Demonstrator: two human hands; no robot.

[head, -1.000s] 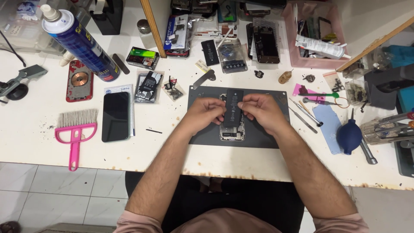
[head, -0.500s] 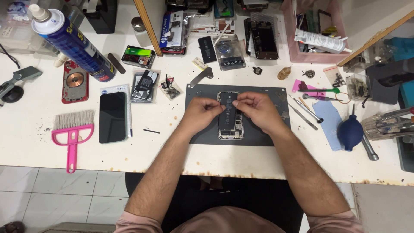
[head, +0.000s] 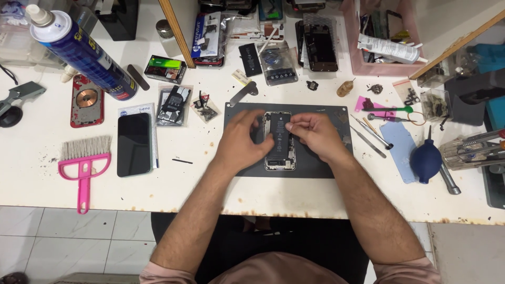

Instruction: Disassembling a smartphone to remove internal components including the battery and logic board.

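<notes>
On the dark mat point(head: 326, 165) at the middle of the bench lies the opened phone point(head: 279, 141), back off and insides up, and both your hands are on it. Your left hand point(head: 243, 141) curls over the phone's left edge, fingers bent down onto the frame, pinning it. Your right hand point(head: 314, 134) comes in from the other side, fingertips pinched together over the upper middle of the phone, near the black battery; whether they grip some small part there I cannot tell, it is too small to see. By my reckoning this is fine fingertip work inside the case, so keep that left hand flat and firm so the phone does not slide on the mat, and keep the right hand's push light and straight, no twisting, since those inner parts look delicate. The phone sits square between your two hands, its lower end free and pointing toward you. Around you: a black phone point(head: 134, 143) face up well to the left, a pink brush point(head: 84, 160) beyond it, a blue spray can point(head: 84, 55) lying at the far left, and to the right thin metal tools point(head: 371, 134) just off the mat and a blue blower point(head: 425, 160).
</notes>
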